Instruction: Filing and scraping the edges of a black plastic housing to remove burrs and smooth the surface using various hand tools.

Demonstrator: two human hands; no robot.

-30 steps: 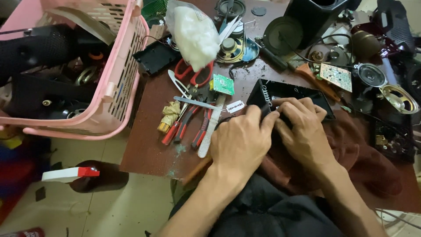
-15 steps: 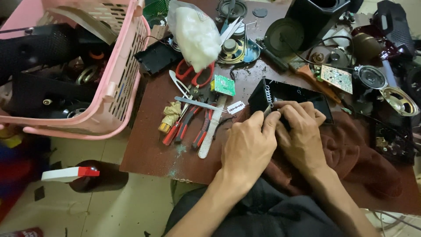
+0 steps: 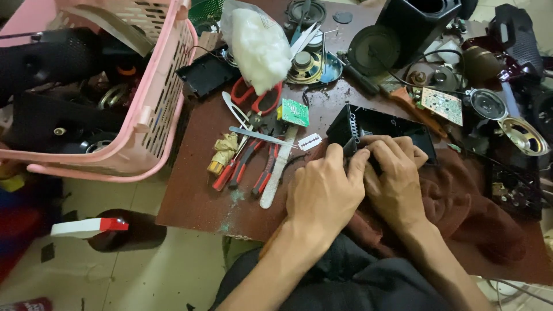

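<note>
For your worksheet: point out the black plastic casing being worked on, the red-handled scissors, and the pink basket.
black plastic casing [image 3: 397, 128], head view, bare inner floor.
red-handled scissors [image 3: 259, 99], head view, red handle loop.
pink basket [image 3: 164, 109], head view, slotted side wall.

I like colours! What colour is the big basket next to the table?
Pink; the basket shows best in the head view, at the left.

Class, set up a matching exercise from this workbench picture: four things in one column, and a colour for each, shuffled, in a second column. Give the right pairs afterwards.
Things:
1. Basket
2. Scissors handles
3. Small circuit board
4. Case that both hands, left hand and right hand, are pressing on

Colours:
A. green
B. black
C. pink
D. red

Pairs: 1-C, 2-D, 3-A, 4-B
</note>
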